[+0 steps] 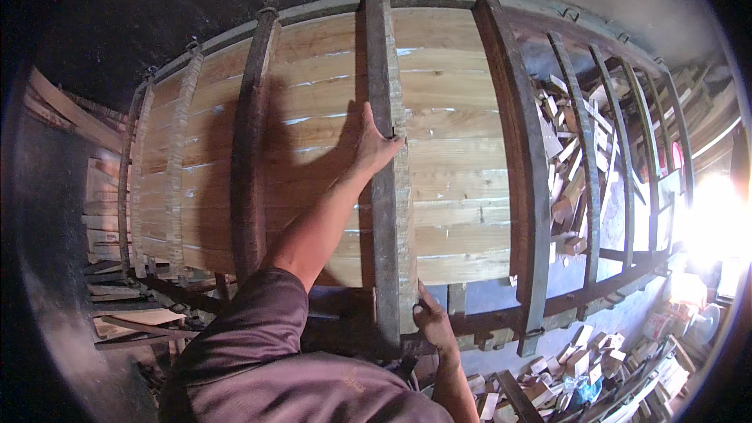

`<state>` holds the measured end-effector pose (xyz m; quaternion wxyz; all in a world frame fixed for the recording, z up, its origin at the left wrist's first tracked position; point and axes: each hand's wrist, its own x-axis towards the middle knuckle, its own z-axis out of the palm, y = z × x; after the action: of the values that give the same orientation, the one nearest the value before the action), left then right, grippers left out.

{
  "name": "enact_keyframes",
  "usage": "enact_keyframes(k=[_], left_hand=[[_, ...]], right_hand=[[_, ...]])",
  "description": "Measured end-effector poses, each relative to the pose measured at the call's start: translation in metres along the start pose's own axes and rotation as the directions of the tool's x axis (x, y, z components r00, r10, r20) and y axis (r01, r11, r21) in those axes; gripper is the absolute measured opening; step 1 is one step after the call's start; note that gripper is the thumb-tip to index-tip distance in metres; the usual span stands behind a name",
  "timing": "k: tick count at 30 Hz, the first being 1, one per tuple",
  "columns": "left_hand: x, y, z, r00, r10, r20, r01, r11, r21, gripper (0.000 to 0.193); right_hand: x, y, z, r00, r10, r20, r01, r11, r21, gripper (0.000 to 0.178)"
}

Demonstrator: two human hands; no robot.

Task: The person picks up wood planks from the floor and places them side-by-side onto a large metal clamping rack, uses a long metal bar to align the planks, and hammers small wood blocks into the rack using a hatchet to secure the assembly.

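While the left hand (377,149) spreads across the dark bar (385,243) toward twelve o'clock, thumb and fingers apart, the right hand (435,324) touches the lower end of a pale strip (403,223) at five o'clock, its grip impossible to tell; the strip runs beside the bar, over planks (458,157).

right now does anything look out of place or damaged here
Yes: wood offcuts lie at lower right in a jumbled heap, pointing every way. Pale streaks also mark some seams of the wooden panel; whether gaps or glue, I can't tell.
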<state>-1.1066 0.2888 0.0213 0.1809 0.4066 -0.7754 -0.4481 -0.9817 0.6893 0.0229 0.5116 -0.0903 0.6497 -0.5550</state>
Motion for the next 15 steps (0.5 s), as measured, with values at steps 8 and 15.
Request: enact_keyframes(k=[8, 15], left_hand=[[-0.21, -0.023, -0.007, 0.984, 0.027, 0.175, -0.016, 0.998, -0.065, 0.117], [-0.242, -0.026, 0.002, 0.989, 0.025, 0.144, -0.007, 0.992, -0.122, 0.114]], right_hand=[[-0.029, 0.038, 0.007, 0.972, 0.007, -0.234, -0.019, 0.999, -0.05, 0.047], [-0.105, 0.035, 0.002, 0.753, -0.126, -0.645, 0.138, 0.99, -0.033, 0.035]])
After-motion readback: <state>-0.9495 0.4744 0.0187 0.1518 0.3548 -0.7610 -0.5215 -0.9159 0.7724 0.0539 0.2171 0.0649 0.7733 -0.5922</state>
